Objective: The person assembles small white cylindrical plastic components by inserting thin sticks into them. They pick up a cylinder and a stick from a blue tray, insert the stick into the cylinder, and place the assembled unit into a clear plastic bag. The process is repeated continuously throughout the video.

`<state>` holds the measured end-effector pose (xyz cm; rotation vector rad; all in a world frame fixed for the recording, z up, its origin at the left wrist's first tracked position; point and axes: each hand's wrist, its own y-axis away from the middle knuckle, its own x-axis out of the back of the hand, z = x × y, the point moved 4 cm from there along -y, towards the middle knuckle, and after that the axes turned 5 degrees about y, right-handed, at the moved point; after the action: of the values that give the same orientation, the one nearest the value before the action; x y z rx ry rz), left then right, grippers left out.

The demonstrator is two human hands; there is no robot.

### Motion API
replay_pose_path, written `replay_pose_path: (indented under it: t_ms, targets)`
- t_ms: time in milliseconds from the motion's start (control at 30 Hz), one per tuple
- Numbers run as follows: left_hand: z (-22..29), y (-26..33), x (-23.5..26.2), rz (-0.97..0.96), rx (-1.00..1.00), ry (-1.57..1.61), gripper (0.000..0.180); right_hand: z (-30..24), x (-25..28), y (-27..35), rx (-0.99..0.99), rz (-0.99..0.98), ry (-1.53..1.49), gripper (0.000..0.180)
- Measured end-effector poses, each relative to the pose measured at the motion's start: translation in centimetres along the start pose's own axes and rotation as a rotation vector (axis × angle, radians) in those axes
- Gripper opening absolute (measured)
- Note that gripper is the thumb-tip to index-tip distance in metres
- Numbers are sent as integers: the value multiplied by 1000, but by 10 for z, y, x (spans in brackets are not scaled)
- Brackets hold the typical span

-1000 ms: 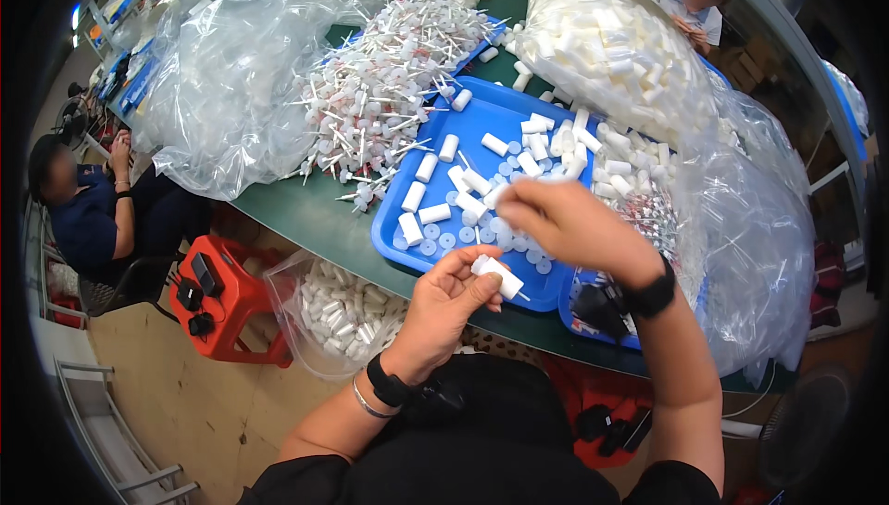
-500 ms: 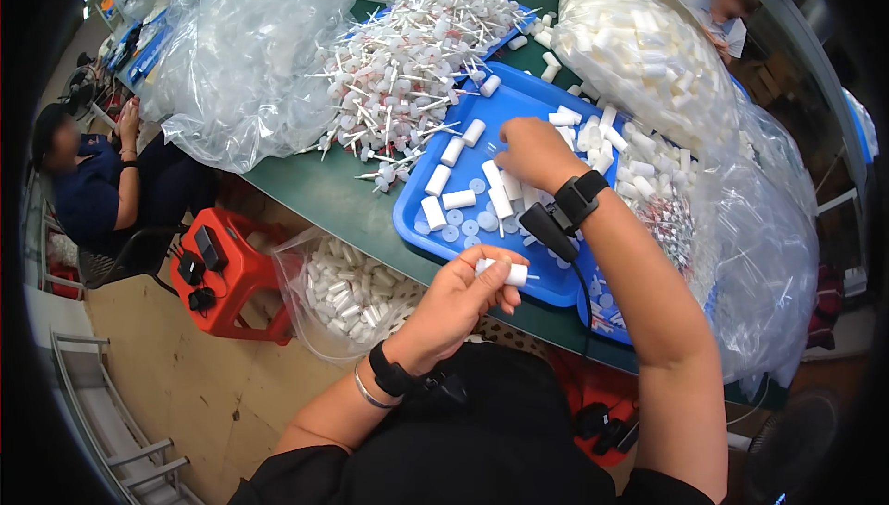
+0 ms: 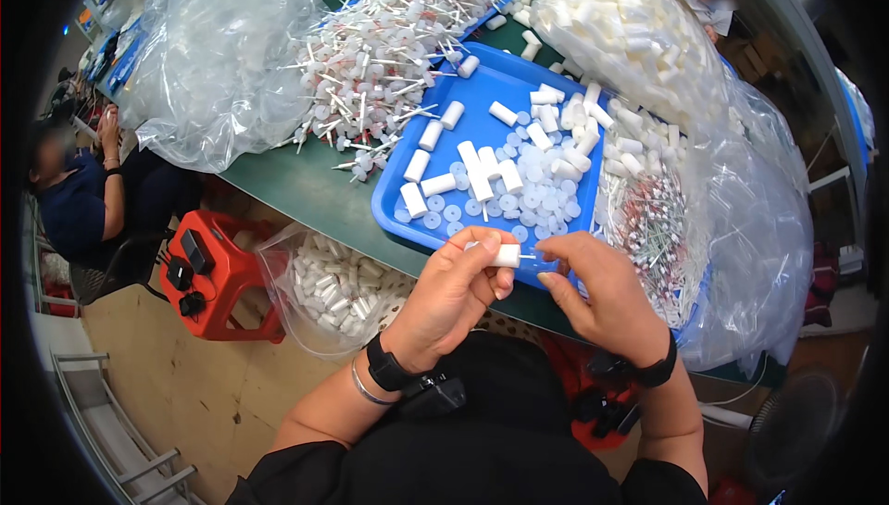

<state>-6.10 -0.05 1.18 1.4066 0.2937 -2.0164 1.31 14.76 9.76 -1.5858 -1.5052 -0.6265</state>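
White plastic, a small cylinder (image 3: pixel 501 256) lies sideways over the near edge of a blue tray (image 3: pixel 494 74), its thin stem pointing right. The left hand (image 3: pixel 444 297) grips it between thumb and fingers. The right hand (image 3: pixel 607 287) is bent close to the stem's tip; whether its fingers pinch anything I cannot tell. Loose white cylinders (image 3: pixel 418 166) and translucent discs (image 3: pixel 551 195) lie in the tray. On the green surface (image 3: pixel 287 186), a heap of stemmed pieces (image 3: pixel 380 70) sits to the left, and a bulging clear bag (image 3: pixel 630 28) stands on the far right.
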Motion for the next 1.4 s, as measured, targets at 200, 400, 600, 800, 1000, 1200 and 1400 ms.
replay_pose_path:
  t_ms: [200,400,600,800,1000,1200,1400]
  targets:
    - [-23,-1,-1,2,-39,-144,21,6,-13,24,-71,131,-63,28]
    - [-39,6,-4,1,-379,-605,15,17,-26,41,-188,206,-219,25]
    - [-60,8,-1,-142,-207,-603,29,15,-25,55,-116,69,-301,25]
    - [-57,14,-20,-302,-137,-606,42,16,-36,62,-233,15,-435,22]
    - [-57,7,-18,-165,128,-171,56,9,-39,52,-93,187,-182,29]
    - [-66,9,-11,-122,250,231,49,7,-39,53,123,248,202,30]
    - [-76,8,-7,-135,191,423,32,0,-56,54,33,298,206,28]
